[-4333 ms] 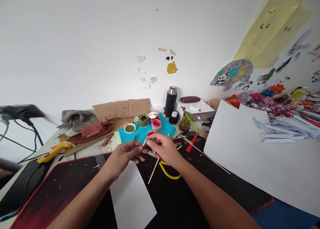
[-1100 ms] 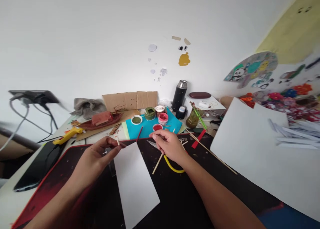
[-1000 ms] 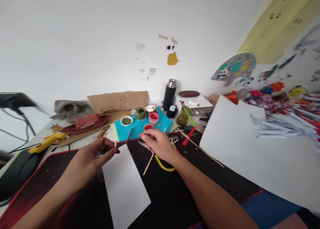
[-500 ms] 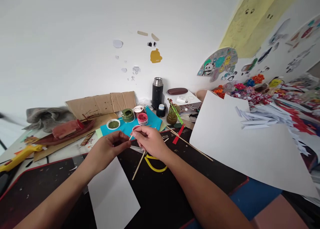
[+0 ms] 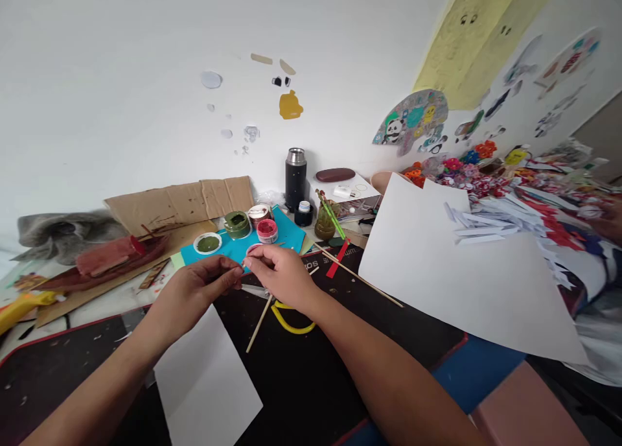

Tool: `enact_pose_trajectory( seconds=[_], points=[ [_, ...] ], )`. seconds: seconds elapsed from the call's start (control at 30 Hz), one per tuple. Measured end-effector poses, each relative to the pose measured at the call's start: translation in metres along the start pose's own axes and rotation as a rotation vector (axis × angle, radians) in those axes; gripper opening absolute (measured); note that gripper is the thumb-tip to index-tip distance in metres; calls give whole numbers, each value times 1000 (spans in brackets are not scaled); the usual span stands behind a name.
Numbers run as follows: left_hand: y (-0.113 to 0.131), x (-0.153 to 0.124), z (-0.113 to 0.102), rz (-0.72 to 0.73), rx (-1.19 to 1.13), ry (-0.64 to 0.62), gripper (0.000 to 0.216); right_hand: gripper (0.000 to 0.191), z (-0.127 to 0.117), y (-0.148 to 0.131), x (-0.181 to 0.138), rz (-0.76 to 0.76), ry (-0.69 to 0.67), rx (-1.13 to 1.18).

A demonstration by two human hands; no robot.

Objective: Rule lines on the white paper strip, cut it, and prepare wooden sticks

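My left hand (image 5: 201, 290) is closed in a pinch, thumb against fingertips. Close beside it, my right hand (image 5: 279, 274) pinches too, and the fingertips of both hands nearly meet. Whatever they hold between them is small and mostly covered by the fingers. Yellow-handled scissors (image 5: 294, 329) lie below my right hand, their blades partly under the hands. A thin wooden stick (image 5: 258, 326) lies across the scissors. Under my left wrist is a white sheet of paper (image 5: 208, 381) on the black mat (image 5: 301, 381).
Open paint jars (image 5: 237, 225) and a lid of green paint (image 5: 208, 243) stand on blue paper (image 5: 286, 232). Behind are a black thermos (image 5: 295, 183) and a pot with brushes (image 5: 325, 224). A large white sheet (image 5: 437, 277) covers the right side, bearing cut paper strips (image 5: 481, 229).
The view has turned slightly right, so things sit further left. The thin pale piece that showed between my fingertips is now almost hidden. Both hands stay pinched together.
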State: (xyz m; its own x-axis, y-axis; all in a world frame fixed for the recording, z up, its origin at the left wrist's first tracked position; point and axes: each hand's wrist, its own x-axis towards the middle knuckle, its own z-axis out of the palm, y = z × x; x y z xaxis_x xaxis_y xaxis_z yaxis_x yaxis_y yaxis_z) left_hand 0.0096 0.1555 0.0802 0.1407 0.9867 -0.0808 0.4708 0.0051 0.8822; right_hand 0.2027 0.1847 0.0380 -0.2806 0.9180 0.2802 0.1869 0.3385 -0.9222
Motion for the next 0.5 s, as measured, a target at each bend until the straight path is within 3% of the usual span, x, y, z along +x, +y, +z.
enact_pose_trajectory(
  seconds=[0.13, 0.27, 0.37, 0.5],
  points=[
    [2, 3, -3, -9, 34, -5, 67, 22, -1, 2, 0, 36, -29, 136],
    [-1, 7, -3, -4, -8, 41, 66, 27, -20, 1, -6, 128, 59, 163],
    [-6, 10, 1, -9, -62, 36, 66, 24, -50, -1, -18, 123, 69, -125],
    [-10, 14, 6, -6, -121, 11, 65, 15, -90, -9, -33, 137, -47, -523]
  ],
)
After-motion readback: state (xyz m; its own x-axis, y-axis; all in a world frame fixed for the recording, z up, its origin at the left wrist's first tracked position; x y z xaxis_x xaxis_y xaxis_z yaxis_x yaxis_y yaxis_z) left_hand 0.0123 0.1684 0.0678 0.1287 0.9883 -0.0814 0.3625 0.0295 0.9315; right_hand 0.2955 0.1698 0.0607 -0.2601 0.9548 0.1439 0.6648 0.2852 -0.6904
